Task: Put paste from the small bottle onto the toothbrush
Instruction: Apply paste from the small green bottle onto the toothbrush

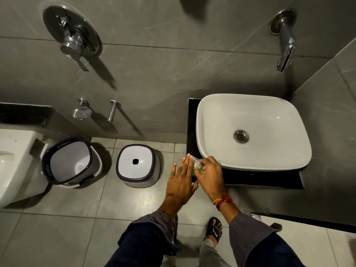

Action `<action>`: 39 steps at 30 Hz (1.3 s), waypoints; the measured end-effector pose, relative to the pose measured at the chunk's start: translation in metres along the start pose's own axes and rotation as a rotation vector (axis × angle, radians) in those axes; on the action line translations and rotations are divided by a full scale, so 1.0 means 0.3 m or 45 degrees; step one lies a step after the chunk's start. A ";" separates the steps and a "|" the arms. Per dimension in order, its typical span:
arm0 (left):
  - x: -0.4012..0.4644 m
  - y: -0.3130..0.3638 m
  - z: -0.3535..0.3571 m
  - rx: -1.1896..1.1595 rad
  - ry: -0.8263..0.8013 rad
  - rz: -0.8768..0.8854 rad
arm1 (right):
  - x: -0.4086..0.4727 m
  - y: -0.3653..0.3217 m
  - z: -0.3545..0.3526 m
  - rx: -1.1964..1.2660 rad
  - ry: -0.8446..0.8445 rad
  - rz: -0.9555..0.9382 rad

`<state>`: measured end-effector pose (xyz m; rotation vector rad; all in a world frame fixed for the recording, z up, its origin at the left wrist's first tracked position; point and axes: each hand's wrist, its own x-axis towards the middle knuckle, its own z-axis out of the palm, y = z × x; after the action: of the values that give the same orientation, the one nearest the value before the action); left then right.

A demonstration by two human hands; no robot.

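Dark blue sleeves (260, 245) fill the bottom edge, and between them one foot in a black sandal (213, 231) stands on the grey tiled floor (57, 228). Grey wall tiles (163, 74) carry a round chrome mixer (72, 38) on the left and a chrome spout (286, 41) above the white basin (217, 120). This basin sits on a black worktop (260, 179). At the left edge a white toilet (11, 162) shows partly, and beside it stand a tilted bucket (70, 163) and a square stool (137, 165), both white with a dark rim. The left hand (182, 180) is flat, its fingers (185, 164) straight and close together, held against the left side of the small bottle (198, 166). The right hand (210, 173), with red and yellow threads at the wrist, has its fingers curled around this greenish bottle, just at the front left corner of the basin. I cannot see the toothbrush clearly.
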<state>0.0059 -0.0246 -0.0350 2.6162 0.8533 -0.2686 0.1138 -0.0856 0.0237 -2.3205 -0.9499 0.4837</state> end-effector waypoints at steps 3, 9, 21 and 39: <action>-0.005 0.006 0.011 0.005 -0.002 -0.014 | 0.011 -0.001 -0.002 -0.027 -0.041 0.015; -0.003 0.017 0.013 0.031 -0.025 -0.049 | 0.018 -0.023 -0.005 -0.188 -0.053 0.087; -0.005 0.031 0.006 0.069 -0.047 -0.079 | 0.000 -0.006 0.025 0.041 0.006 0.164; -0.017 0.042 -0.019 0.018 -0.039 -0.078 | 0.055 -0.036 -0.021 -0.363 -0.135 -0.059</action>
<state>0.0097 -0.0344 -0.0245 2.5951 0.9252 -0.3316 0.1228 -0.0699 0.0335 -2.5388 -1.1876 0.4831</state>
